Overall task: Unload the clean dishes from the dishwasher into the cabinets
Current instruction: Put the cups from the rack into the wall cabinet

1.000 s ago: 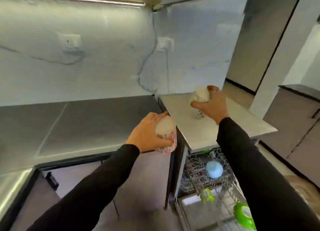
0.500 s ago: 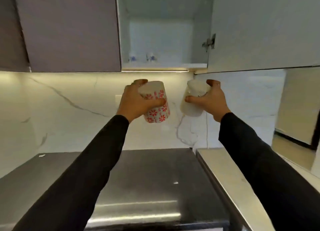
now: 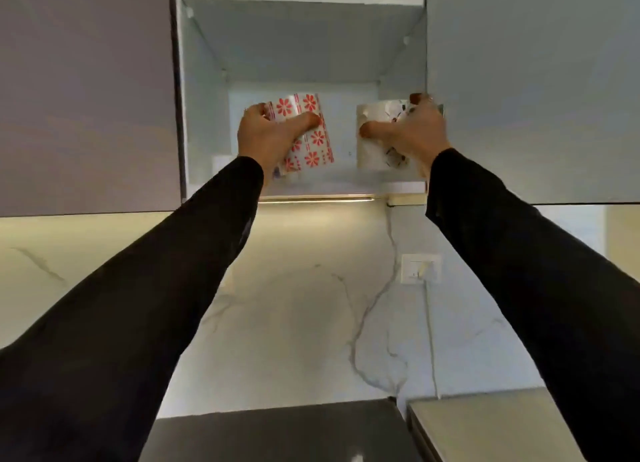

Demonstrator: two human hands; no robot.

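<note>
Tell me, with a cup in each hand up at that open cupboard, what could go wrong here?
Both hands are full, so neither can catch a slip: the left hand grips the red-flowered cup and the right hand grips the pale cup. The right hand is close to the open cabinet door, so knuckles or cup might knock its edge. Both cups look tilted just above the lower shelf; set down askew, one might tip and fall out.

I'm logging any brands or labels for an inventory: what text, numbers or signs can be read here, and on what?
No readable text, number or brand anywhere.
Floral cup in the left hand: red flower pattern only, no words.
White cup in the right hand: dark printed marks, too blurred to read.
Wall socket: no legible marking.
</note>
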